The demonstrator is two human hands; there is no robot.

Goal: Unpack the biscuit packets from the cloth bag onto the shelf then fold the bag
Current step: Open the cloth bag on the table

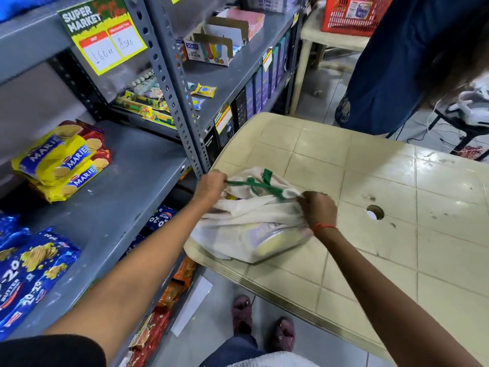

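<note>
Both hands pinch the cloth bag [254,221] at its mouth: the left hand [210,185] has its grip pressed together on the green handle [254,184], the right hand [318,209] on a bunch of white cloth. It lies on the tabletop [370,168] at the corner beside the grey shelf [119,197]. A packet [272,238] shows through the cloth, and yellow biscuit packets [62,160] are stacked on the shelf.

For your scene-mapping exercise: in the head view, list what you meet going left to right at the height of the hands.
Yellow Marie biscuit packets → grey shelf → left hand → green handle of the cloth bag → right hand → round hole in the cream table.
</note>
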